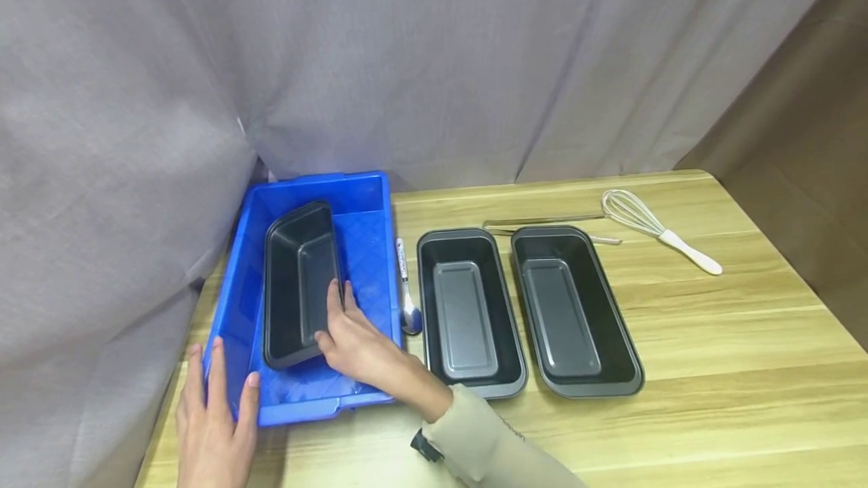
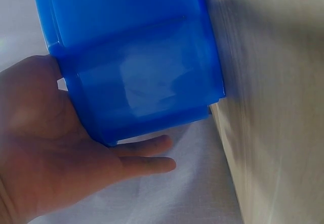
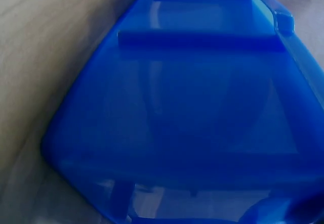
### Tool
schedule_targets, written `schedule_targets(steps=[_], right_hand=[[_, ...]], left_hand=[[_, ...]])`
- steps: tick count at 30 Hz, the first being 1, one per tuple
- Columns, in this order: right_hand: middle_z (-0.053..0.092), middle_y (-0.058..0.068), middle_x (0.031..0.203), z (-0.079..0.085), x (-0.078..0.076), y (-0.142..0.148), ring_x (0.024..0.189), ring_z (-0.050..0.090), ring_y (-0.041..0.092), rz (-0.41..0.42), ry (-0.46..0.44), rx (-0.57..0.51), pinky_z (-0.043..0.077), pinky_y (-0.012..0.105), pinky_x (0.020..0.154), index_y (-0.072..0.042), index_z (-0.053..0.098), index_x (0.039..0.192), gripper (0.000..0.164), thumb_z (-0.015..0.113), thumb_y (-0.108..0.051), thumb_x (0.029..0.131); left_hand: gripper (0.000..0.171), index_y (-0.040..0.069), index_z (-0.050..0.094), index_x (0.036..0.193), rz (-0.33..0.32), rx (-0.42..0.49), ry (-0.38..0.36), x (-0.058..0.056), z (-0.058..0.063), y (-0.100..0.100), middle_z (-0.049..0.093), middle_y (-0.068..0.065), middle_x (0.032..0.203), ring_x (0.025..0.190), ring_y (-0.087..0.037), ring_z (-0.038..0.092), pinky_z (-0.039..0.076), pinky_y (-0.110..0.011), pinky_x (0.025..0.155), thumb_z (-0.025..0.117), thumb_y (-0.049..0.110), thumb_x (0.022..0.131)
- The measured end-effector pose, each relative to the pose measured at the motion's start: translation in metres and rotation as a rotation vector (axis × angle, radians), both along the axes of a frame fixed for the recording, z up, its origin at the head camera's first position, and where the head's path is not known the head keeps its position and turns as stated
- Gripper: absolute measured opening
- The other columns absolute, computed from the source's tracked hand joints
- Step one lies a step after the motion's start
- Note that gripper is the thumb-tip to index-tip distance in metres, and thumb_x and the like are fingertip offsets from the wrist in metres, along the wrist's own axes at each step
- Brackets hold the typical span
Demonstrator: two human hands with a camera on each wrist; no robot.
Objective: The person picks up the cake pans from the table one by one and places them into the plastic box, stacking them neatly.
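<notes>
A dark loaf pan (image 1: 288, 292) sits tilted inside the blue plastic bin (image 1: 369, 247), toward its left side. My right hand (image 1: 366, 349) grips the pan's right wall near its front end, with the thumb on the inner side. At the bin's near left corner, my left hand (image 1: 215, 428) rests against the rim with its fingers fairly straight; the left wrist view also shows this hand (image 2: 55, 153) touching the corner. Only the outer wall of the bin (image 3: 202, 107) fills the right wrist view, so the right hand's fingers are hidden there.
Two more loaf pans, a middle one (image 1: 466, 318) and a right one (image 1: 563, 315), lie on the wooden table (image 1: 732, 367). A spoon (image 1: 408, 307) lies beside the bin. Metal tongs (image 1: 542, 220) and a white whisk (image 1: 678, 243) lie farther back. Grey curtain (image 1: 434, 59) hangs behind.
</notes>
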State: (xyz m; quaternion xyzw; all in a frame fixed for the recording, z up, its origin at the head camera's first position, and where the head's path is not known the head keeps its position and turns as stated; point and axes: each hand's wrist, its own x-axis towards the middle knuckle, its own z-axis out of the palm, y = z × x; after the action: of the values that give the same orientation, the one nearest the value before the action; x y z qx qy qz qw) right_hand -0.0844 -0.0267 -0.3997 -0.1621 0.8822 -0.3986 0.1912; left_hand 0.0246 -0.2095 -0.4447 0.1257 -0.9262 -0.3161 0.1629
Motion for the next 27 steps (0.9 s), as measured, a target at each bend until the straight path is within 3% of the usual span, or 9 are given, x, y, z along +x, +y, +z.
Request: schedule_targets(steps=[2,5,7,9,13,17,22,25,27], right_hand=[[0.002,0.034,0.179,0.001,0.000,0.000,0.149,0.057,0.035,-0.002,-0.033,0.011,0.042,0.045,0.127,0.004,0.009,0.173,0.080,0.059,-0.014,0.113],[0.000,0.034,0.179,0.003,-0.001,-0.001,0.098,0.081,0.022,-0.015,-0.097,0.013,0.066,0.035,0.089,0.001,0.008,0.174,0.081,0.060,-0.015,0.114],[-0.003,0.033,0.179,0.005,-0.001,-0.002,0.063,0.073,0.017,-0.029,-0.144,0.020,0.060,0.029,0.056,-0.002,0.006,0.175,0.083,0.060,-0.016,0.114],[-0.002,0.032,0.180,0.006,-0.001,-0.004,0.054,0.068,0.016,-0.040,-0.157,0.057,0.047,0.025,0.041,-0.005,0.007,0.176,0.083,0.061,-0.018,0.114],[0.005,0.036,0.179,0.006,0.001,-0.006,0.047,0.063,0.014,-0.034,-0.111,0.167,0.042,0.020,0.037,-0.006,0.011,0.176,0.084,0.063,-0.023,0.113],[0.015,0.043,0.174,0.002,0.001,-0.008,0.044,0.053,0.012,0.016,0.038,0.291,0.043,0.018,0.037,-0.003,0.020,0.175,0.080,0.064,-0.028,0.112],[0.017,0.045,0.172,0.007,0.004,-0.005,0.044,0.044,0.009,0.029,0.171,0.317,0.038,0.016,0.036,-0.005,0.026,0.174,0.076,0.064,-0.028,0.112],[0.023,0.039,0.174,0.027,0.010,0.009,0.044,0.050,0.009,0.101,0.242,0.300,0.045,0.017,0.041,-0.010,0.034,0.173,0.070,0.062,-0.033,0.113],[0.037,0.032,0.172,0.046,0.012,0.029,0.064,0.072,0.013,0.227,0.322,0.284,0.062,0.022,0.061,-0.012,0.044,0.169,0.060,0.059,-0.035,0.115]], left_hand=[[0.066,0.011,0.029,0.174,0.001,-0.001,-0.005,0.000,0.000,0.000,0.020,-0.028,0.180,0.152,-0.069,0.029,0.025,-0.080,0.121,0.053,0.029,0.115],[0.066,0.011,0.029,0.174,0.002,-0.002,-0.021,0.001,0.000,-0.001,0.019,-0.027,0.180,0.152,-0.069,0.029,0.025,-0.080,0.121,0.053,0.030,0.115],[0.066,0.012,0.028,0.174,0.003,-0.002,-0.035,0.001,0.001,-0.001,0.018,-0.027,0.181,0.152,-0.068,0.028,0.024,-0.080,0.121,0.052,0.030,0.116],[0.065,0.011,0.028,0.174,0.003,-0.003,-0.038,0.001,0.001,-0.001,0.018,-0.027,0.180,0.152,-0.069,0.028,0.024,-0.080,0.121,0.051,0.030,0.116],[0.065,0.011,0.030,0.174,0.002,-0.009,-0.030,0.001,0.000,-0.001,0.019,-0.028,0.180,0.151,-0.069,0.029,0.025,-0.080,0.120,0.051,0.030,0.116],[0.064,0.012,0.031,0.174,0.003,-0.012,-0.019,-0.001,0.000,-0.001,0.019,-0.027,0.180,0.151,-0.069,0.030,0.025,-0.080,0.120,0.051,0.031,0.116],[0.063,0.011,0.032,0.173,0.007,-0.023,-0.001,-0.002,-0.002,-0.002,0.021,-0.028,0.179,0.149,-0.070,0.031,0.027,-0.081,0.118,0.051,0.031,0.116],[0.061,0.008,0.036,0.171,0.009,-0.032,0.028,-0.003,-0.004,-0.001,0.025,-0.030,0.177,0.146,-0.071,0.034,0.029,-0.081,0.116,0.051,0.030,0.116],[0.060,0.008,0.039,0.169,0.008,-0.034,0.054,-0.003,-0.006,0.000,0.027,-0.031,0.176,0.145,-0.071,0.035,0.030,-0.081,0.115,0.052,0.030,0.115]])
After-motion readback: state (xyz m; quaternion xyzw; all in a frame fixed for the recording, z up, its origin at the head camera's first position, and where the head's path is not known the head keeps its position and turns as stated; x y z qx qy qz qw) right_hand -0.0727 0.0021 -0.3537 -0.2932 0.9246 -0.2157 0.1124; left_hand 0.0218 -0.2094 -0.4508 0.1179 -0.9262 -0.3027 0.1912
